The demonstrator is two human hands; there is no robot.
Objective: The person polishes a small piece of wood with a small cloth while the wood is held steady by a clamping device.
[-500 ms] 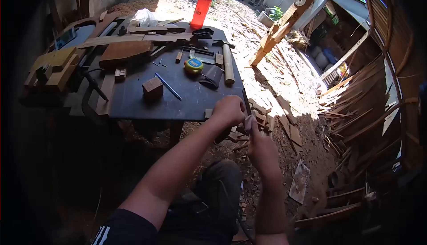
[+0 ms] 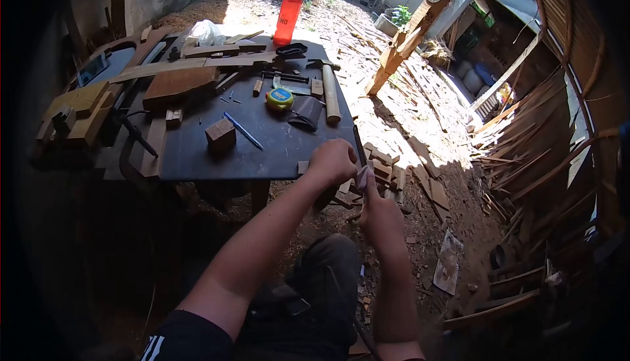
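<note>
My left hand (image 2: 333,162) is closed at the table's right front corner. A dark narrow strip (image 2: 359,146) stands out past its fingers, beside the table edge. Just below and to the right, my right hand (image 2: 383,218) is closed with its thumb side up, pinching a small folded pale piece (image 2: 362,177) like sandpaper or cloth against the strip's near end. The two hands are close together, and the fingers of the left hand are partly hidden from above. What the left hand grips is mostly covered by its fingers.
On the dark table (image 2: 275,161) lie a wooden block (image 2: 221,135), a blue pen (image 2: 243,130), a tape measure (image 2: 280,99), a hammer (image 2: 331,95) and wood pieces. A red bottle (image 2: 289,17) stands at the back. Wood offcuts (image 2: 384,167) lie beyond the right edge.
The view has shifted slightly, so the table items sit a little further left. Both hands keep the same closed grip, close together at the corner.
</note>
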